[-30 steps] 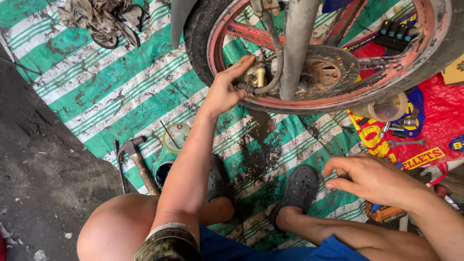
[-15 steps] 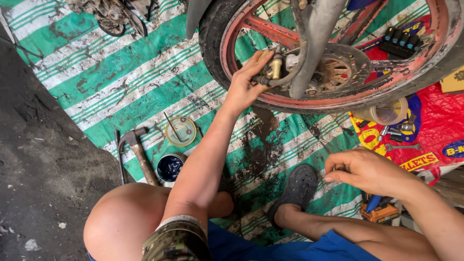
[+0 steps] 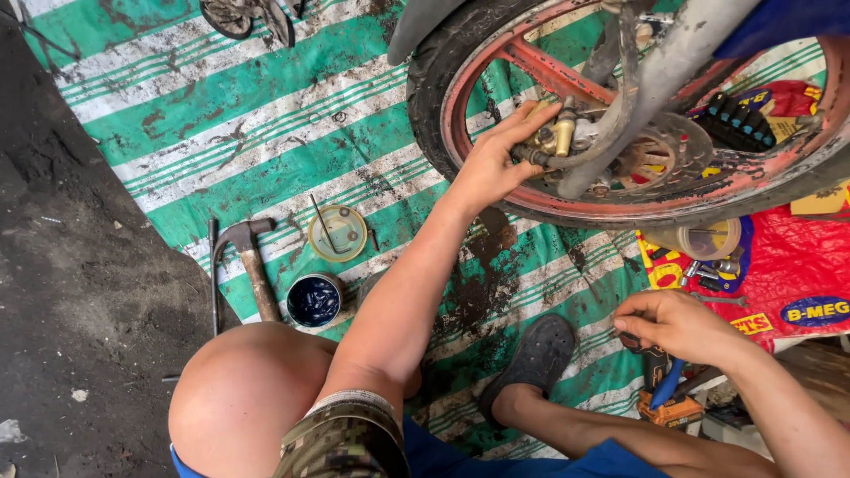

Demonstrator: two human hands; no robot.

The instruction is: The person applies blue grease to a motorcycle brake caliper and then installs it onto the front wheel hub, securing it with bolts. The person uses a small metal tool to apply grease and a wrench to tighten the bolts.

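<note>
— Where is the left hand?

— Up at the hub of the motorcycle wheel, fingers curled round the brass-coloured brake caliper that sits beside the brake disc. It is closed on that caliper, thumb underneath.

— And the right hand?

— Below the wheel, near the red printed sheet. Its fingers are pinched together on something small; what exactly it grips, I cannot tell. A blue-handled tool lies just under it.

— What else lies around the wheel?

— On the green-and-white striped tarp, to the wheel's lower left: a claw hammer, a round yellow lid with a thin rod across it, and a small dark tin. Right below the rim stands a clear plastic cup, with loose sockets beside it. The person's black sandal rests on the tarp, below the wheel.
</note>
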